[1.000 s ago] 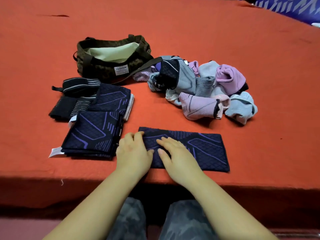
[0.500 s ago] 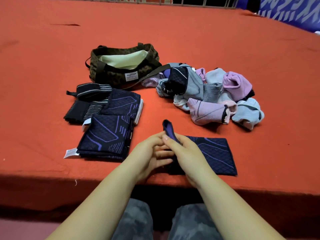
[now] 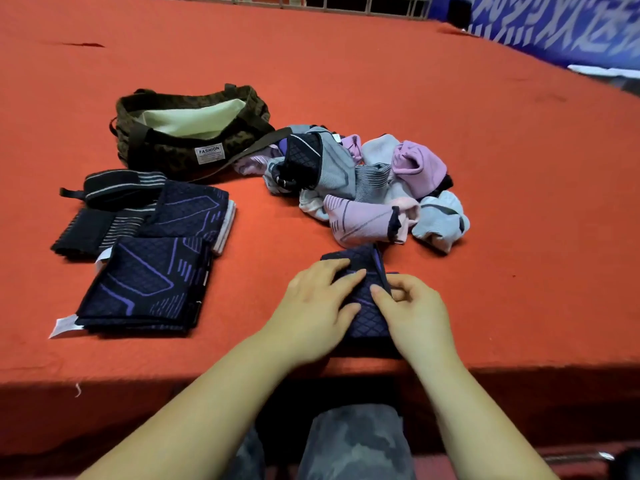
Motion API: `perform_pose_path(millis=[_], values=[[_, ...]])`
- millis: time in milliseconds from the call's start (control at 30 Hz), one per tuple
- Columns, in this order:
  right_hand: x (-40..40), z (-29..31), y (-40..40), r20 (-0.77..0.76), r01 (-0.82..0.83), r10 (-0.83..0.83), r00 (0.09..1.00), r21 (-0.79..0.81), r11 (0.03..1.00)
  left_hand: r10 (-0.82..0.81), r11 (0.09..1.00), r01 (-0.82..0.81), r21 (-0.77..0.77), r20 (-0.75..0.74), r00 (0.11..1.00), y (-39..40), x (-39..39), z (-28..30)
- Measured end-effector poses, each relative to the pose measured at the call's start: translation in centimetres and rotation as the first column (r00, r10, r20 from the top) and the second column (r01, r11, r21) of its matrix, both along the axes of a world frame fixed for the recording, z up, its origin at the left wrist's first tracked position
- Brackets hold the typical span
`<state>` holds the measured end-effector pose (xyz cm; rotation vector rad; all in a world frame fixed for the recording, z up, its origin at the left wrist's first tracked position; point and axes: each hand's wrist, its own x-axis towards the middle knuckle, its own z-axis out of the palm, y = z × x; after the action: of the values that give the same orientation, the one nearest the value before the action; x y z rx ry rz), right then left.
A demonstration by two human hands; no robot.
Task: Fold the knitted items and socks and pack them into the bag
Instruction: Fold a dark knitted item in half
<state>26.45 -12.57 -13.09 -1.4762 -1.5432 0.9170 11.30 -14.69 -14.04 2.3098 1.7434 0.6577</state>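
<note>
Folding: navy knitted item [image 3: 363, 299] was being doubled over on the counter [image 3: 346, 81].
Hands: left hand [image 3: 315, 306] was pressed flat; right hand [image 3: 412, 313] pinched the fold.
Next: flattening, then stacking, was judged due.

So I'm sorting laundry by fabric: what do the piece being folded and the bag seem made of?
Navy piece: looks like soft matte knit, judging by its quilted diamond texture and limp fold. Bag: seemingly woven brown patterned cloth with pale lining and a sewn label; exact fibre unclear.
</note>
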Motion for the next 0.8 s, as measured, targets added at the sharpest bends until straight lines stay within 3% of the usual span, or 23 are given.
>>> perform_pose_path(millis=[133,300,467,533,600,667,700,733,800], values=[[2.4,-0.8,0.9,0.265,0.068,-0.071,0.962,0.018,0.997,-0.082,0.975,0.024,-0.223,-0.257,0.963,1.0,2.7,-0.3],[3.4,-2.0,1.1,0.472,0.128,-0.105,0.876,-0.017,0.992,-0.124,0.938,0.010,-0.347,-0.306,0.944,1.6,3.9,-1.4],[3.6,-1.9,1.8,0.484,0.175,-0.061,0.873,-0.195,0.965,-0.121,0.948,0.008,-0.320,-0.335,0.935,1.7,3.8,-2.2],[3.6,-1.4,2.3,0.364,0.143,-0.031,0.931,-0.287,0.947,-0.132,0.945,0.027,-0.327,-0.304,0.943,1.8,3.6,-2.1],[3.3,-0.6,2.3,0.067,0.037,-0.013,0.998,-0.373,0.927,-0.096,0.956,0.059,-0.287,-0.118,0.988,1.9,3.2,-2.0],[2.6,0.5,1.8,-0.235,-0.107,0.010,0.972,-0.401,0.910,0.032,0.979,0.020,-0.202,0.251,0.968,1.8,3.0,-1.3],[2.2,1.0,1.6,-0.336,-0.170,0.038,0.941,-0.375,0.911,0.119,0.978,-0.025,-0.207,0.456,0.882,1.9,2.9,-0.8],[1.6,1.6,1.4,-0.396,-0.221,0.075,0.915,-0.337,0.915,0.222,0.957,-0.040,-0.288,0.635,0.740,2.0,2.8,-0.2],[0.3,2.7,0.9,-0.443,-0.289,0.153,0.883,-0.257,0.922,0.437,0.864,0.036,-0.502,0.784,0.440,2.2,2.1,1.6]])
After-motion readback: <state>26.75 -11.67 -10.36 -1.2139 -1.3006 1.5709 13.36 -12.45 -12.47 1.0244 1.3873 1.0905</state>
